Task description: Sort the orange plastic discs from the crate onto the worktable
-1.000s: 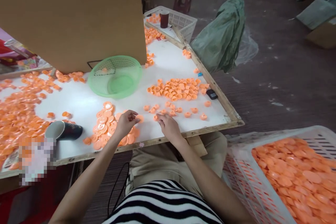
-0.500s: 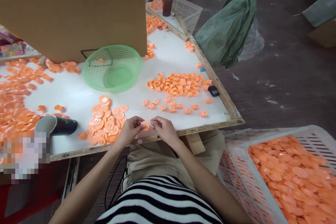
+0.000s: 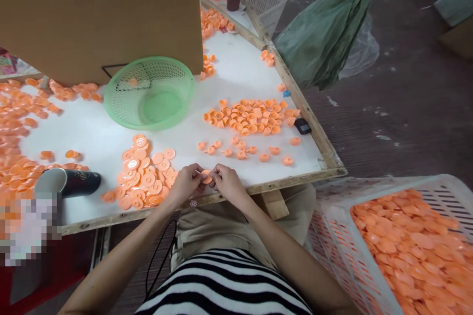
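My left hand [image 3: 186,184] and my right hand [image 3: 228,184] meet at the near edge of the white table [image 3: 111,142], fingers pinched together on one small orange plastic piece [image 3: 206,176] held between them. Just left of my left hand lies a heap of flat orange discs [image 3: 146,177]. Beyond my right hand several small orange caps [image 3: 244,150] are scattered, with a denser heap of orange caps [image 3: 249,118] farther back.
A green mesh basket [image 3: 150,91] stands mid-table before a large cardboard box [image 3: 99,15]. A dark cup [image 3: 68,182] lies on its side at left. A white crate [image 3: 399,246] of orange discs sits at my right. A green bag [image 3: 325,29] lies on the floor.
Both hands drew back from the scattered caps to the near table edge and came together, joining on one orange piece. The view tilted downward slightly.
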Available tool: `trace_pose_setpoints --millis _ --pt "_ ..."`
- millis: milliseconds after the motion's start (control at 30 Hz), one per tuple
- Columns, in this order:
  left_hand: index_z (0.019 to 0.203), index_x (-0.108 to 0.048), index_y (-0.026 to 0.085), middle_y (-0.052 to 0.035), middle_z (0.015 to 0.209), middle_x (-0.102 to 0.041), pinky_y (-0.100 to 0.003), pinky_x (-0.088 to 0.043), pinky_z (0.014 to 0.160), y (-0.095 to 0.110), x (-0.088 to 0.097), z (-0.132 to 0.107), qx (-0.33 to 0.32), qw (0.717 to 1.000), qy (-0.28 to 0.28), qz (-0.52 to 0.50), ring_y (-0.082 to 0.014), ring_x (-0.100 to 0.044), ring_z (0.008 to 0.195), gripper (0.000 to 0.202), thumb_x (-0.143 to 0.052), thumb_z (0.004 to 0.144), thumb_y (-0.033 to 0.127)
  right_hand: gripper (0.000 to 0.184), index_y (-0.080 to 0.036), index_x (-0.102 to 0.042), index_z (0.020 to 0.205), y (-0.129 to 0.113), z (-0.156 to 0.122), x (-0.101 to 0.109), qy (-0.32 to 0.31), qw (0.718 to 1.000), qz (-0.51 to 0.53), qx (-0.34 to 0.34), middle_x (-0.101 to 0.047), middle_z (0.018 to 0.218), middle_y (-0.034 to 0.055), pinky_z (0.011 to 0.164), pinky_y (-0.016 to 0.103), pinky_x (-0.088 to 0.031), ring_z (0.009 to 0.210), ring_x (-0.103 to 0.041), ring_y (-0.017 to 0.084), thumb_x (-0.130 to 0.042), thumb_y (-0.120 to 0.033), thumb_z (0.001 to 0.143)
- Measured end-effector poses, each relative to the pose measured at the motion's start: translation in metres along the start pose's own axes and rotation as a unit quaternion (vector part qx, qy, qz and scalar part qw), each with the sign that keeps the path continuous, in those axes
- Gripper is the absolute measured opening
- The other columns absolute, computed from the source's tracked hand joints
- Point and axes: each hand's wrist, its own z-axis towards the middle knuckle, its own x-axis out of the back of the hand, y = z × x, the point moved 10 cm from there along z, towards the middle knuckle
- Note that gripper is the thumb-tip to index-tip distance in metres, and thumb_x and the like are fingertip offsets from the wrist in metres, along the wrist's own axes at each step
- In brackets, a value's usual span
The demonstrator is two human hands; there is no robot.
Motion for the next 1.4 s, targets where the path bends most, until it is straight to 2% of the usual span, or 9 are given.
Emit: trace_pose_setpoints --millis 100,200,500,700,900,1100,1233,1400 --pt "0.078 -0.055 0.017 0.001 0.054 -0.063 -0.025 -0.049 0.05 -0.005 -0.004 0.003 0.039 0.998 -0.029 -0.048 -0.014 -0.059 0.047 0.024 -0.068 0.073 0.037 0.014 -0.021 -0.053 0.076 0.003 0.002 -0.003 -0.03 0.999 0.03 -0.012 -0.067 0.062 -0.0017 0.051 0.021 -0.045 0.05 -0.062 0.013 -0.057 -0.02 0.09" --pt "0.076 -0.053 0.018 0.0009 0.053 -0.062 -0.026 -0.05 0.047 -0.008 -0.007 0.006 0.065 0.996 -0.048 -0.049 -0.0142 -0.059 0.046 0.024 -0.07 0.073 0.035 0.014 -0.021 -0.053 0.076 0.008 0.005 -0.006 -0.052 0.997 0.033 -0.041 -0.067 0.061 -0.0019 0.049 0.021 -0.043 0.047 -0.06 0.012 -0.061 -0.022 0.088" --pt "0.071 -0.048 0.018 0.0015 0.045 -0.058 -0.019 -0.039 0.037 -0.014 -0.008 0.013 0.123 0.992 -0.034 0.014 -0.0122 -0.054 0.034 0.023 -0.069 0.077 0.023 0.013 -0.02 -0.056 0.072 0.011 0.013 -0.006 -0.034 0.992 -0.052 -0.112 -0.064 0.055 -0.0009 0.051 0.02 -0.037 0.055 -0.062 0.013 -0.062 -0.018 0.084" --pt "0.07 -0.05 0.018 0.0021 0.045 -0.059 -0.018 -0.039 0.037 -0.006 -0.002 0.007 0.061 0.997 0.027 0.026 -0.0116 -0.053 0.035 0.018 -0.064 0.08 0.019 0.015 -0.019 -0.056 0.072 0.005 0.005 -0.002 0.006 0.997 -0.025 -0.073 -0.064 0.057 -0.0005 0.053 0.02 -0.039 0.056 -0.061 0.013 -0.059 -0.014 0.086" --pt "0.079 -0.053 0.016 -0.0009 0.053 -0.065 -0.023 -0.049 0.046 -0.012 -0.005 -0.001 0.049 0.997 0.013 -0.06 -0.0137 -0.061 0.044 0.019 -0.069 0.078 0.027 0.012 -0.019 -0.054 0.077 0.009 0.003 -0.006 -0.022 0.998 0.054 -0.021 -0.063 0.058 -0.0025 0.05 0.019 -0.04 0.048 -0.056 0.011 -0.061 -0.02 0.087" --pt "0.08 -0.053 0.015 -0.0012 0.056 -0.066 -0.023 -0.049 0.046 -0.017 -0.008 -0.005 0.055 0.995 -0.009 -0.082 -0.0137 -0.061 0.046 0.028 -0.074 0.073 0.032 0.011 -0.019 -0.056 0.076 0.006 0.003 -0.004 -0.013 1.0 -0.022 -0.014 -0.063 0.062 -0.0025 0.052 0.019 -0.038 0.054 -0.058 0.01 -0.065 -0.018 0.083" --pt "0.076 -0.05 0.017 0.0013 0.052 -0.062 -0.02 -0.043 0.04 -0.02 -0.008 0.0 0.047 0.998 0.004 -0.05 -0.0119 -0.056 0.039 0.024 -0.07 0.077 0.03 0.014 -0.019 -0.057 0.074 0.005 0.003 0.0 0.012 0.996 -0.088 -0.021 -0.066 0.07 0.0001 0.057 0.021 -0.038 0.064 -0.061 0.013 -0.069 -0.018 0.08" --pt "0.076 -0.049 0.018 0.0026 0.051 -0.059 -0.019 -0.038 0.04 -0.017 -0.009 -0.001 0.009 1.0 0.024 -0.013 -0.0111 -0.054 0.041 0.014 -0.06 0.081 0.025 0.015 -0.02 -0.055 0.071 0.002 0.004 -0.006 0.021 0.995 -0.093 -0.011 -0.066 0.066 -0.0003 0.057 0.022 -0.039 0.064 -0.062 0.014 -0.066 -0.018 0.081"
